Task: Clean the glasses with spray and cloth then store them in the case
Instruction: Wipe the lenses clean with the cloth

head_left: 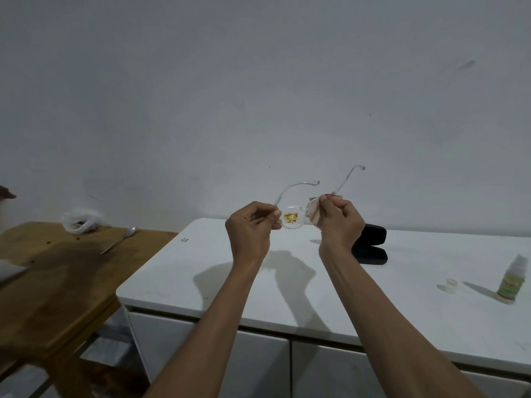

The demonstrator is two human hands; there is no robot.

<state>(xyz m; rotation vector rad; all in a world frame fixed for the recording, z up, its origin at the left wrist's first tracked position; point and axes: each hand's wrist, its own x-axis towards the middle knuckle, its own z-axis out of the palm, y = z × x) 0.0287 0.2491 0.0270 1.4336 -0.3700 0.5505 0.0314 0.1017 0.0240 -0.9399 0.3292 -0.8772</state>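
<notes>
Clear-framed glasses [292, 219] are held up above the white cabinet top [258, 282], temples pointing away from me. My left hand [253, 225] pinches the left end of the frame. The left lens shows a yellow-orange smear. My right hand [340, 222] presses a pale pink cloth [314, 215] around the right lens, which is hidden by the cloth. A black glasses case [370, 245] lies open on the top behind my right wrist. The green-labelled spray bottle [513, 281] stands upright at the far right.
A small white cap [448, 283] lies left of the spray bottle. A wooden table [57, 282] stands to the left with a spoon [120, 239], a knife blade and a crumpled plastic bag [80, 221]. A bare wall rises behind.
</notes>
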